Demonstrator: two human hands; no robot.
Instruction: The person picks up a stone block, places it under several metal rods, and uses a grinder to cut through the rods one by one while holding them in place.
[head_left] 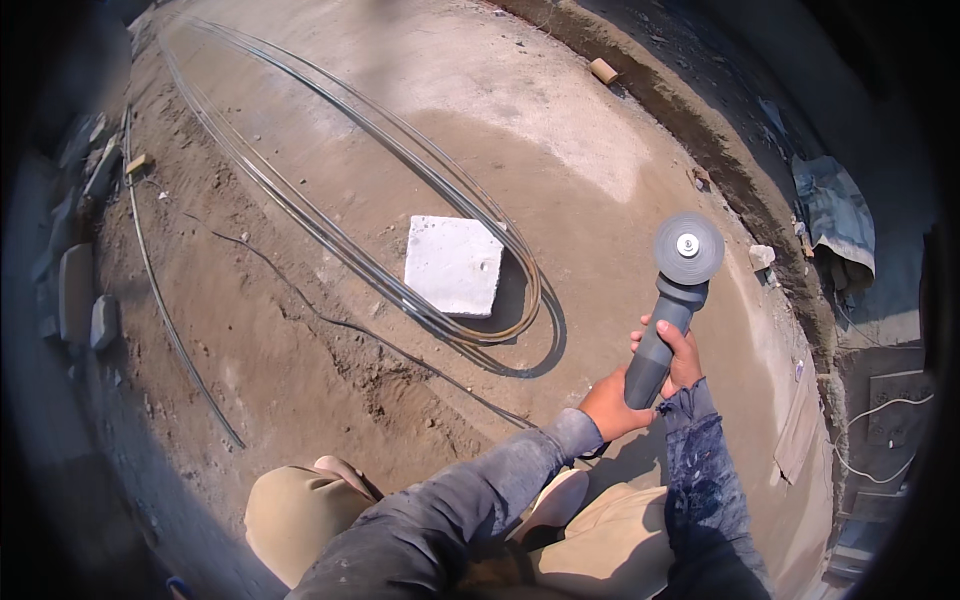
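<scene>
Both my hands are closed on a grey angle grinder (651,362), right of the middle. Its round cutting disc (703,262) faces up at the far end, with a pale hub at its centre. My left hand (608,408) grips the rear of the body. Farther forward, my right hand (684,362) wraps the body from the right, its thumb on top. The disc touches nothing that I can see. Left of the grinder, a white block (452,262) lies on the ground beside long metal rods (385,140), which bend round in a loop near it.
A dark cable (385,340) runs over the dirt toward my feet. At the left lies a thin rod (160,285) near several stone slabs (76,290). A raised edge (720,155) borders the ground on the right, with a crumpled sheet (835,210) and a white cord (850,465) beyond.
</scene>
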